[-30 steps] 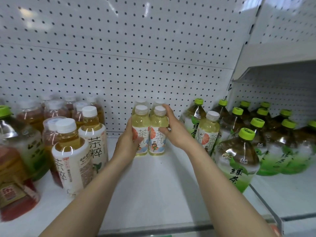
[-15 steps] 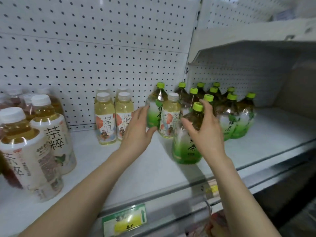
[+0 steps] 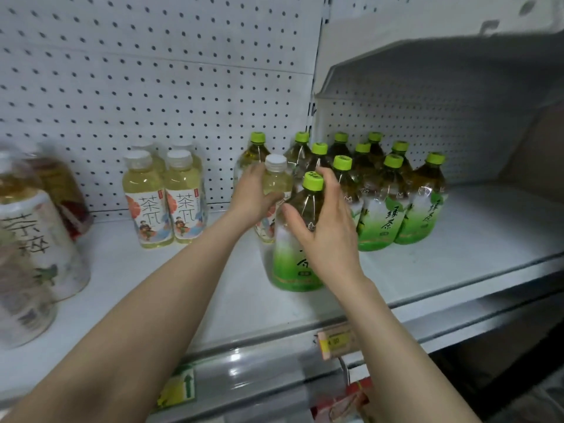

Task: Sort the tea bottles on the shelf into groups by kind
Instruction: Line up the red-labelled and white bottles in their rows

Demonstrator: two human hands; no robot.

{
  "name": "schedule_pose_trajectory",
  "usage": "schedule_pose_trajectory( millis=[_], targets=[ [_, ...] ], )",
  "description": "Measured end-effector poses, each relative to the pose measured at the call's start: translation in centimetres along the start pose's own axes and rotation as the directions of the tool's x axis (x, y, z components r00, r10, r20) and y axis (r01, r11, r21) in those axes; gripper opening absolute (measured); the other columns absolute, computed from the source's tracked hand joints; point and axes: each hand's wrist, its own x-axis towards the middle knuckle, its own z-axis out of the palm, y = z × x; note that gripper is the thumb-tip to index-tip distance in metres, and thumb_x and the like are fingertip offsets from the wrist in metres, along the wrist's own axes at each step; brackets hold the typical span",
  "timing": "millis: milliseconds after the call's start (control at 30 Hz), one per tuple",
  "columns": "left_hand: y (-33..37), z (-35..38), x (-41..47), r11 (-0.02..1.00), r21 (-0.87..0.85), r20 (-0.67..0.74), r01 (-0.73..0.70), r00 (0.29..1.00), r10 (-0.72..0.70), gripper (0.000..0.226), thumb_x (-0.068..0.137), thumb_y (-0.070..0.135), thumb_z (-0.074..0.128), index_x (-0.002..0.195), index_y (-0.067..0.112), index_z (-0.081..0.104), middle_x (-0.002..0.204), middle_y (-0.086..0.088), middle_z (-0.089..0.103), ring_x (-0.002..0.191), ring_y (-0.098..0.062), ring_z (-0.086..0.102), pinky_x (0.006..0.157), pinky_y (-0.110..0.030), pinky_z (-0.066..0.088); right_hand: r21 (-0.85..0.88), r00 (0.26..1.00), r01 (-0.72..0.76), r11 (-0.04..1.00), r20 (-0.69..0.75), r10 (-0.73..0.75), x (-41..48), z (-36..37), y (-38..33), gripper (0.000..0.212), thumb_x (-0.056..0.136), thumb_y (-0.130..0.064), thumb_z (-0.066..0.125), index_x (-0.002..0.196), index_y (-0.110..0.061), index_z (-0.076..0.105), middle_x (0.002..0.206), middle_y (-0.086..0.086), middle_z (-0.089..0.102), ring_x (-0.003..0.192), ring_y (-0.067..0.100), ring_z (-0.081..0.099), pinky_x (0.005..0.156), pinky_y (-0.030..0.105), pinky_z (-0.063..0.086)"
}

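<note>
Stray among kinds. One white-capped bottle stands among the green-capped bottles on the shelf, well apart from the pale matching group to the left. I judge it is being drawn out for regrouping. My left hand curls round its shoulder, thumb in front. My right hand, fingers half closed, wraps the neck of the front green bottle, probably to steady it or move it aside.

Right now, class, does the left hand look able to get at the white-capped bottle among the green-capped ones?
Probably yes: the left hand curls round the white-capped bottle from its open left side; the front green-capped bottle stands to its right.
</note>
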Motion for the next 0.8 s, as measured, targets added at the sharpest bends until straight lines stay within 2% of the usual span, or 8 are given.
schedule_pose_trajectory(
  millis=[133, 200, 300, 433, 567, 667, 800],
  targets=[
    [-0.9, -3.0, -4.4, 1.0, 0.019, -0.005, -0.022, 1.0, 0.022, 0.066, 0.083, 0.026, 0.075, 0.141, 0.012, 0.047, 0.138, -0.011, 0.05, 0.124, -0.028, 0.049, 0.101, -0.035, 0.039, 0.029, 1.0, 0.007, 1.0, 0.003, -0.007, -0.3, -0.1, 0.0, 0.078, 0.088, -0.053, 0.062, 0.151, -0.029, 0.022, 0.143, -0.001, 0.045, 0.131, 0.019, 0.043, 0.1, 0.037, 0.041],
    [-2.3, -5.3, -6.8, 0.999, 0.047, -0.028, -0.017, 0.999, 0.018, 0.065, 0.082, 0.027, 0.076, 0.139, 0.014, 0.049, 0.133, -0.009, 0.052, 0.12, -0.027, 0.052, 0.1, -0.037, 0.043, 0.017, 1.0, -0.005, 1.0, 0.013, 0.005, -0.5, 0.0, -0.1, 0.09, 0.081, -0.055, 0.069, 0.151, -0.031, 0.019, 0.141, 0.0, 0.045, 0.13, 0.02, 0.042, 0.101, 0.032, 0.035],
    [-4.7, -8.9, -9.4, 0.999, 0.041, -0.113, 0.033, 0.993, -0.028, 0.059, 0.08, 0.027, 0.077, 0.134, 0.019, 0.053, 0.127, -0.004, 0.054, 0.115, -0.026, 0.056, 0.096, -0.047, 0.049, 0.005, 1.0, -0.002, 1.0, 0.02, 0.002, 0.0, 0.9, -0.8, 0.101, 0.074, -0.057, 0.076, 0.152, -0.031, 0.017, 0.144, 0.001, 0.044, 0.131, 0.019, 0.038, 0.104, 0.028, 0.026],
    [-6.5, -11.4, -10.3, 0.994, 0.08, -0.186, 0.071, 0.981, -0.055, 0.058, 0.079, 0.026, 0.078, 0.132, 0.021, 0.054, 0.123, -0.002, 0.054, 0.111, -0.025, 0.056, 0.092, -0.049, 0.052, 0.012, 0.998, 0.03, 0.999, 0.05, -0.031, 2.1, 4.5, -1.4, 0.102, 0.079, -0.057, 0.07, 0.156, -0.022, 0.012, 0.147, 0.004, 0.043, 0.135, 0.019, 0.031, 0.111, 0.039, 0.027],
    [-7.1, -11.8, -10.3, 0.996, 0.069, -0.2, 0.06, 0.979, -0.046, 0.061, 0.08, 0.024, 0.077, 0.135, 0.023, 0.051, 0.128, -0.001, 0.053, 0.113, -0.023, 0.055, 0.093, -0.048, 0.052, -0.098, 0.992, 0.08, 0.992, 0.103, -0.07, 5.0, 7.8, -0.9, 0.106, 0.087, -0.06, 0.057, 0.157, -0.011, -0.006, 0.152, 0.015, 0.034, 0.144, 0.029, 0.023, 0.118, 0.046, 0.02],
    [-7.1, -11.6, -10.1, 0.996, 0.082, -0.2, 0.047, 0.979, -0.03, 0.061, 0.081, 0.024, 0.076, 0.137, 0.021, 0.05, 0.129, -0.001, 0.052, 0.114, -0.02, 0.053, 0.094, -0.048, 0.051, -0.13, 0.985, 0.094, 0.987, 0.156, -0.073, 6.8, 9.1, -0.2, 0.104, 0.092, -0.058, 0.051, 0.155, -0.005, -0.012, 0.157, 0.02, 0.023, 0.147, 0.032, 0.018, 0.121, 0.045, 0.012],
    [-7.1, -11.5, -10.1, 0.998, 0.058, -0.207, 0.032, 0.978, -0.019, 0.06, 0.081, 0.022, 0.076, 0.136, 0.02, 0.051, 0.121, 0.008, 0.047, 0.11, -0.015, 0.05, 0.093, -0.047, 0.051, -0.218, 0.988, 0.094, 0.971, 0.141, -0.064, 7.7, 10.3, 0.3, 0.099, 0.096, -0.055, 0.045, 0.153, 0.001, -0.014, 0.158, 0.025, 0.018, 0.147, 0.037, 0.015, 0.122, 0.045, 0.004]
  ],
)
